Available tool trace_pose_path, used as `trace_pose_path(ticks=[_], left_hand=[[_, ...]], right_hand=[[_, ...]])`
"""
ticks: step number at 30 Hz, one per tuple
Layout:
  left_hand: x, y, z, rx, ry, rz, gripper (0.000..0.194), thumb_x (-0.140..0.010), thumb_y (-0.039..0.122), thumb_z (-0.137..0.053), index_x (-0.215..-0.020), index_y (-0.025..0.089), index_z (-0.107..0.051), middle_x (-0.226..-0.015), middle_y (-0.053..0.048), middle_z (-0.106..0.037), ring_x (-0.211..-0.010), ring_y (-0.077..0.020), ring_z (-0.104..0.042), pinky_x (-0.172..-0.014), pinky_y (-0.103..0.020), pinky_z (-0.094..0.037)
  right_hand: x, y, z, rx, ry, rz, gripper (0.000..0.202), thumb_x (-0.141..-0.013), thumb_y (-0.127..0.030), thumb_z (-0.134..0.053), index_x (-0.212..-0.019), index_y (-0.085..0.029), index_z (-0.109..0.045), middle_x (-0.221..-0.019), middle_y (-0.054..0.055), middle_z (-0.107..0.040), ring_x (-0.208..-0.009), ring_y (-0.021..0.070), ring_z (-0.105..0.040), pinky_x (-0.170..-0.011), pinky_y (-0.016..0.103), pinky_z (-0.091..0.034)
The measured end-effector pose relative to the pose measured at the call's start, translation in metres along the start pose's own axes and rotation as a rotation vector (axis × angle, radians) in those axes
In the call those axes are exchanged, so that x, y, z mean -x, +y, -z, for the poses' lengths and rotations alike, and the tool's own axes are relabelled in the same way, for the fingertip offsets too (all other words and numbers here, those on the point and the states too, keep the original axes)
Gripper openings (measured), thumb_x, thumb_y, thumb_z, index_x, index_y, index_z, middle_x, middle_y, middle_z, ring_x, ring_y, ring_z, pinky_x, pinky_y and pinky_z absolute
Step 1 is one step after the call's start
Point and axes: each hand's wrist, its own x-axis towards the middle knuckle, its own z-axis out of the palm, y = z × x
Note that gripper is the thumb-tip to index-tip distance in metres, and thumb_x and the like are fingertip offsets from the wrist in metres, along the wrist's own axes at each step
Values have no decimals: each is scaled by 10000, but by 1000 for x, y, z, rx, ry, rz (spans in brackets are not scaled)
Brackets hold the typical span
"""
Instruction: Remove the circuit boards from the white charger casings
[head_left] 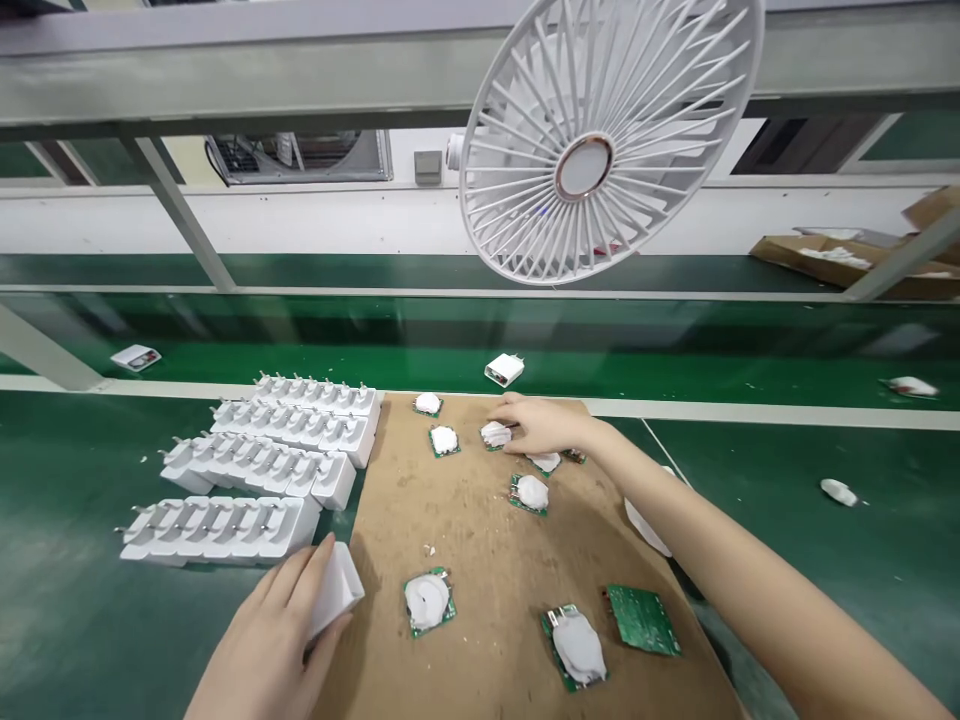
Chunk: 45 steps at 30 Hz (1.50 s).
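My left hand [274, 635] is wrapped around a white plastic charger housing [339, 590] at the left edge of the brown board. Further off, my right hand [544, 424] has its thumb and fingers around a small green circuit board with white paste [496, 434] that rests on the cardboard. Another pasted circuit board [545, 462] lies partly hidden under that hand. Near the middle sits a circuit board [529, 494] topped with paste. Closer to me are more boards, one at left [428, 601], one at right [576, 648], and a bare-faced green board [643, 619].
Rows of white charger housings [225, 528] with metal pins stand left of the brown board [480, 560]. Beyond it, a white charger [504, 370] lies on the green conveyor [375, 345]. A white fan [585, 165] hangs overhead. An open cardboard box [787, 255] stands at far right.
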Motion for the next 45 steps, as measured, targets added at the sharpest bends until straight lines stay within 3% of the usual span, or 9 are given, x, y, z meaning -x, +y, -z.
trace_pose_path(ticks=[5, 11, 18, 23, 27, 30, 35, 40, 45], left_hand=[[-15, 50, 23, 274, 137, -29, 492, -887, 414, -466, -1337, 218, -444, -1281, -131, -593, -1178, -321, -545, -929, -460, -485], [-61, 94, 31, 648, 78, -79, 495, -871, 362, -505, -1337, 222, -413, -1323, -130, -517, -1247, -308, -470, -1023, -467, -398], [-74, 89, 18, 1267, -52, 139, 530, -854, 350, -557, -1331, 210, -373, -1286, -129, -513, -1153, -265, -535, -943, -408, -454], [-72, 85, 22, 1621, -163, 164, 453, -788, 343, -674, -1188, 173, -547, -1113, -93, -650, -1085, -266, -571, -851, -328, -465], [-63, 92, 14, 1996, -378, 188, 407, -742, 351, -727, -1106, 186, -651, -1035, -77, -701, -957, -238, -637, -842, -337, -480], [-55, 99, 8, 2233, -521, 194, 356, -754, 334, -716, -1072, 177, -686, -1038, -93, -718, -989, -243, -642, -910, -397, -480], [-55, 97, 7, 2325, -575, 193, 302, -789, 349, -673, -1017, 157, -719, -977, -100, -738, -903, -223, -671, -836, -382, -531], [-58, 91, 11, 2317, -839, 5, 401, -750, 421, -682, -1024, 131, -727, -908, -110, -742, -755, -231, -693, -703, -357, -559], [-55, 91, 11, 2326, -1008, -119, 474, -724, 430, -695, -1078, 116, -700, -917, -115, -722, -787, -228, -681, -688, -341, -556]], right_hand=[[-3, -12, -6, 1, -52, -2, 257, -914, -345, -567, -1087, -156, -580, -1076, 59, -598, -898, 173, -601, -775, 367, -519], [3, -32, -8, -61, -55, -27, 286, -918, -357, -559, -1119, -154, -557, -1009, 48, -605, -817, 154, -606, -711, 336, -526], [21, -56, -9, -315, -16, 78, 229, -889, -342, -596, -1008, -146, -580, -897, 16, -602, -758, 139, -588, -693, 321, -505], [50, -73, -14, -611, 49, 71, 255, -792, -246, -647, -1003, -170, -525, -812, -21, -599, -644, 106, -564, -586, 241, -464], [73, -92, -21, -780, 141, -3, 275, -759, -252, -623, -983, -203, -470, -882, -7, -621, -670, 105, -587, -587, 221, -455], [87, -109, -25, -846, 221, -101, 231, -785, -281, -598, -949, -212, -451, -888, 1, -630, -734, 137, -623, -624, 245, -463], [109, -119, -22, -982, 266, -178, 298, -801, -376, -636, -973, -212, -456, -839, -2, -622, -735, 155, -603, -619, 260, -437], [124, -106, -22, -1228, 190, -27, 316, -870, -498, -560, -913, -186, -539, -775, -15, -546, -612, 81, -457, -546, 206, -356], [123, -101, -50, -1467, 34, 182, 651, -704, -639, -678, -1142, -164, -600, -750, -13, -541, -471, 36, -372, -418, 176, -242]])
